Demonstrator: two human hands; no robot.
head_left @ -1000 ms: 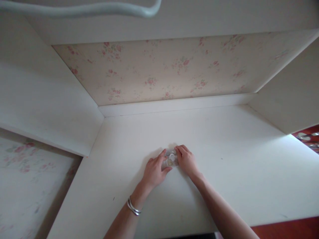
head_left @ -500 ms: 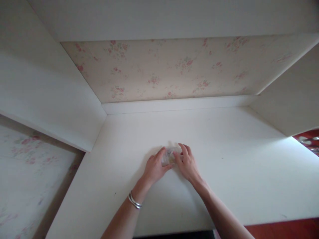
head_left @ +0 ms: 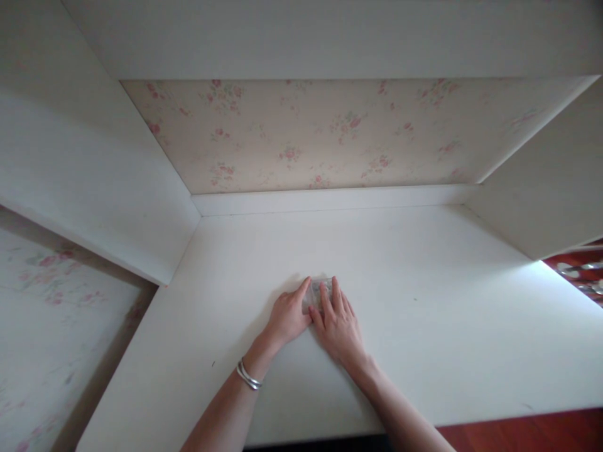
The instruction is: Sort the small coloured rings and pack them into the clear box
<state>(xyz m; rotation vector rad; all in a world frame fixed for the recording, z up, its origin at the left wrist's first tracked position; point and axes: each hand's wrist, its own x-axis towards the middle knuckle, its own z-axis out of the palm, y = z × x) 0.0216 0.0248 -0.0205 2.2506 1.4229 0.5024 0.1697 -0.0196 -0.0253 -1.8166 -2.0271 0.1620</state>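
Note:
A small clear plastic bag (head_left: 321,286) with something greyish and yellowish inside lies on the white tabletop (head_left: 414,351). I cannot make out its contents. My left hand (head_left: 288,316) holds the bag's left side, index finger at the top corner and thumb at the lower edge. Flat across the bag's right part rests my right hand (head_left: 338,323), fingers stretched out and pressing down on it. Those fingers hide much of the bag. Two silver bangles (head_left: 248,375) circle my left wrist.
White panels (head_left: 94,144) rise at the left and right of the tabletop, and another overhangs the back. Behind it is floral wallpaper (head_left: 301,135). Reddish flooring (head_left: 527,433) shows past the front right edge.
My right hand has gone from fingering the bag with bent fingers to lying flat on it, slightly further left. The bag looks flatter. My left hand stays at its left side.

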